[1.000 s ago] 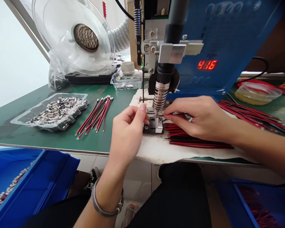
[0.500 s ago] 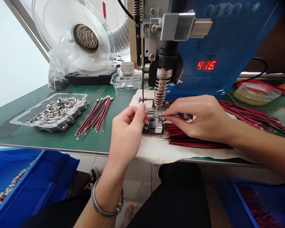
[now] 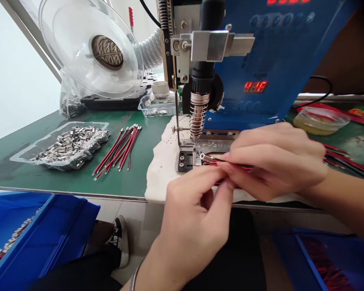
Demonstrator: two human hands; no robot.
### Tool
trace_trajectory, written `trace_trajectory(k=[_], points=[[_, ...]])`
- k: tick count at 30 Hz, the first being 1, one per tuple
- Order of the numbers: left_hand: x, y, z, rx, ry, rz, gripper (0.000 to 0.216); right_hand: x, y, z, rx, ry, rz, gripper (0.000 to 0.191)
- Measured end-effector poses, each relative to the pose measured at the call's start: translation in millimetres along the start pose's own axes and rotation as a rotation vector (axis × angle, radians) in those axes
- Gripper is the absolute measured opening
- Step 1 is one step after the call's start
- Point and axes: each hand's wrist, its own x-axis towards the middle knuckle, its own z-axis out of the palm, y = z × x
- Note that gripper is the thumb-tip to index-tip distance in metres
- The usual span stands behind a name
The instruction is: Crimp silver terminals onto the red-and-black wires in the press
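Observation:
My right hand [image 3: 273, 159] pinches a thin red and black wire [image 3: 227, 163] whose small metal terminal [image 3: 202, 156] points left, just in front of the soldering head [image 3: 197, 115]. My left hand [image 3: 197, 204] is closed in a pinch on the same wire, right under my right fingers. Both hands hover over the white cloth [image 3: 159, 171] beside the small metal fixture [image 3: 185, 159]. The soldering tip is raised above the fixture.
A blue machine [image 3: 276, 60] with a red display [image 3: 255, 86] stands behind. On the green bench lie a plastic tray of metal terminals [image 3: 66, 143], a bundle of finished wires [image 3: 118, 149], loose red wires [image 3: 346, 159] and a clear reel [image 3: 91, 48]. Blue bins [image 3: 42, 234] sit below.
The soldering head rose off the fixture. Both hands drew back from the fixture toward me, my left hand moving right to join my right on the wire.

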Motion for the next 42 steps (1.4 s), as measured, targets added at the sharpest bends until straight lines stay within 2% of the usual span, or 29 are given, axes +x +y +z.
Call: trace_trajectory(k=[3,6,8,13,16,17,20,23,24,27,28,30,35,38,42], points=[[-1.3,-2.6,10.0,-0.051,-0.034,-0.048,0.027,-2.1,-0.2,-1.2,0.073,0.005,-0.048,0.015],[-1.2,-7.5,16.4,-0.101,0.015,-0.087,0.025,-3.8,-0.9,-3.1,0.165,-0.038,-0.046,0.02],[-2.5,-10.0,19.4,-0.091,0.064,-0.057,0.022,-4.0,-2.1,-3.8,0.193,-0.073,-0.015,0.02],[-4.6,-10.4,25.2,0.019,0.191,0.048,0.045,-2.4,-5.3,-1.4,0.135,-0.045,-0.016,0.011],[-2.4,-7.2,25.2,0.011,0.257,0.154,0.033,-2.4,-5.9,-0.1,0.139,-0.043,-0.012,0.004],[-2.1,-5.8,23.8,0.009,0.262,0.168,0.027,-2.8,-5.3,0.0,0.159,-0.04,-0.022,0.008],[-5.4,-1.4,13.8,0.036,0.272,0.09,0.013,-4.0,0.5,-0.1,0.216,-0.064,-0.015,0.02],[-12.1,1.4,-5.4,0.116,0.325,-0.03,0.021,-4.4,11.5,0.4,0.215,-0.114,-0.003,0.014],[-13.5,1.7,-13.9,0.153,0.352,-0.071,0.025,-4.4,15.6,0.8,0.212,-0.16,-0.023,0.014],[-12.0,0.2,-45.8,0.314,0.421,-0.182,0.034,-5.1,27.0,2.3,0.206,-0.434,-0.07,0.019],[-9.2,-1.0,-58.2,0.404,0.413,-0.211,0.035,-5.6,29.9,2.7,0.214,-0.52,-0.06,0.019],[-0.3,-3.6,-84.0,0.633,0.32,-0.241,0.036,-6.8,34.0,2.9,0.232,-0.636,-0.02,0.018],[34.9,-7.0,-135.8,1.237,0.157,-0.366,0.04,-7.0,35.9,0.9,0.24,-0.762,0.058,0.02],[59.3,-9.4,-150.6,1.477,0.013,-0.419,0.044,-5.9,34.8,-0.3,0.239,-0.787,0.079,0.019],[85.8,-18.6,-159.1,1.636,-0.23,-0.393,0.052,-5.7,34.7,-0.4,0.231,-0.793,0.089,0.018]])
